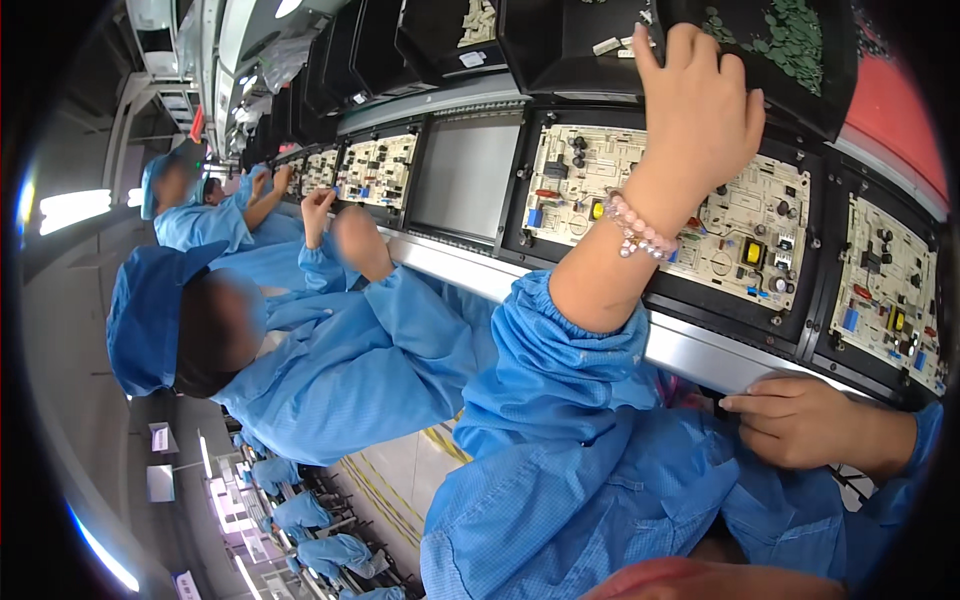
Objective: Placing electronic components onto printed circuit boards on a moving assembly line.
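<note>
My left hand (pixel 700 105), with a beaded bracelet (pixel 640 228) on its wrist, reaches over a circuit board into a black bin (pixel 570 75). Its fingers are apart, one stretched out beside small pale parts (pixel 606 46); no held part shows. Below the hand and forearm lies a cream circuit board (pixel 770 215) with yellow, blue and black components, set in a black frame; my arm hides its middle. Near the metal rail at the right, my right hand (pixel 795 420) is curled with its fingertips together. Whatever it may hold cannot be made out.
Green disc-shaped parts (pixel 793 45) fill part of the bin at the upper right. Another framed board (pixel 885 290) sits at the right. A grey plate (pixel 465 170) lies left of my board. Close at my left, a co-worker in blue (pixel 340 350) works along the metal rail (pixel 460 270).
</note>
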### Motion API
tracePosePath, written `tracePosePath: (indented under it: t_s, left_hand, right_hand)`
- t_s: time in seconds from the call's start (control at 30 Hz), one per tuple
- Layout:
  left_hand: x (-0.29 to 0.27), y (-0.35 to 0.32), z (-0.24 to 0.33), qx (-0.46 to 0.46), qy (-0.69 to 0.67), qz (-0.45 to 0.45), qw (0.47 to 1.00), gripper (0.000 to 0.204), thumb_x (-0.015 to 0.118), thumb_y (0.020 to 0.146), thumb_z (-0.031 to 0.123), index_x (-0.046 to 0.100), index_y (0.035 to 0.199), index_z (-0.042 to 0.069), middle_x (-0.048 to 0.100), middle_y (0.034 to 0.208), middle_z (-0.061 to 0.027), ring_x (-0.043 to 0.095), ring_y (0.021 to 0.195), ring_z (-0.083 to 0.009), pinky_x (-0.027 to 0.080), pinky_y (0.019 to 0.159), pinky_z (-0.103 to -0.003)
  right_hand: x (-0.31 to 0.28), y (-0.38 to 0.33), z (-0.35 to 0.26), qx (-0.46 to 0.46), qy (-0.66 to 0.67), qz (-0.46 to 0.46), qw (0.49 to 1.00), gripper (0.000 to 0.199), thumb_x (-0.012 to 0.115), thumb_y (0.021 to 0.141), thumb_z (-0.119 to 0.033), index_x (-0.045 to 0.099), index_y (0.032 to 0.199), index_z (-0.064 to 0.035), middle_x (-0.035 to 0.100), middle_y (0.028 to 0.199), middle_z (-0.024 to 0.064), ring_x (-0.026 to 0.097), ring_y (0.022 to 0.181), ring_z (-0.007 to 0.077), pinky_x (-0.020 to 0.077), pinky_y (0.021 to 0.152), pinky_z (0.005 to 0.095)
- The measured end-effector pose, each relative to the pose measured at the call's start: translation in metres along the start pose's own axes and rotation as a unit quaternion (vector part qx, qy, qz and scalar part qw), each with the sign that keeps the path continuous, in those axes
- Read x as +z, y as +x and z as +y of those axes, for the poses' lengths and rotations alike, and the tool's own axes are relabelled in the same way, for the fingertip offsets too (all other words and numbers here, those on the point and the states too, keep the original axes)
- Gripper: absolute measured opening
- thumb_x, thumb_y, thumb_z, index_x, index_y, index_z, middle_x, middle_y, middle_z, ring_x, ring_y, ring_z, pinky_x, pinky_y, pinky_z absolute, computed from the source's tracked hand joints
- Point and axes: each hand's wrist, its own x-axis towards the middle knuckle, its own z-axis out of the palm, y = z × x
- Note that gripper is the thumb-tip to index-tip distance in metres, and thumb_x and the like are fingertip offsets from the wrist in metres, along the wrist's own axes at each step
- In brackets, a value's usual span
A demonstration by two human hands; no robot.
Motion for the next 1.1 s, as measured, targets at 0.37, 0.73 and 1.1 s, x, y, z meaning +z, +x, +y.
tracePosePath:
  t_s: [0.37, 0.73, 1.1]
  left_hand:
    - [0.000, -0.006, 0.000, -0.040, 0.001, -0.024, 0.999, 0.024, 0.062, 0.076, 0.025, 0.062, 0.082, 0.001, 0.054, 0.087, -0.0142, 0.051, 0.095, -0.0310, 0.021, 0.101, -0.068]
    - [-0.046, 0.030, -0.016, -0.124, -0.116, 0.206, 0.964, 0.021, 0.061, 0.079, 0.015, 0.059, 0.065, 0.001, 0.058, 0.056, -0.0134, 0.057, 0.052, -0.0297, 0.046, 0.054, -0.037]
    - [-0.028, 0.037, -0.056, -0.293, -0.011, -0.324, 0.899, 0.036, 0.051, 0.084, 0.024, 0.061, 0.116, 0.012, 0.063, 0.112, -0.0189, 0.060, 0.104, -0.0365, 0.047, 0.090, -0.044]
  right_hand:
    - [-0.011, 0.011, 0.007, -0.014, 0.008, -0.025, 1.000, 0.014, 0.059, 0.068, -0.014, 0.067, 0.077, -0.0068, 0.067, 0.095, 0.0090, 0.059, 0.105, 0.0194, 0.0487, 0.090, 0.0326]
    - [-0.010, 0.017, 0.002, -0.006, -0.010, -0.025, 1.000, 0.012, 0.061, 0.070, -0.015, 0.067, 0.078, -0.0082, 0.067, 0.094, 0.0066, 0.059, 0.105, 0.0194, 0.0479, 0.090, 0.0339]
    - [0.004, 0.005, -0.003, 0.023, -0.011, 0.008, 1.000, 0.011, 0.060, 0.066, -0.014, 0.064, 0.071, -0.0047, 0.067, 0.094, 0.0102, 0.060, 0.103, 0.0189, 0.0480, 0.091, 0.0335]
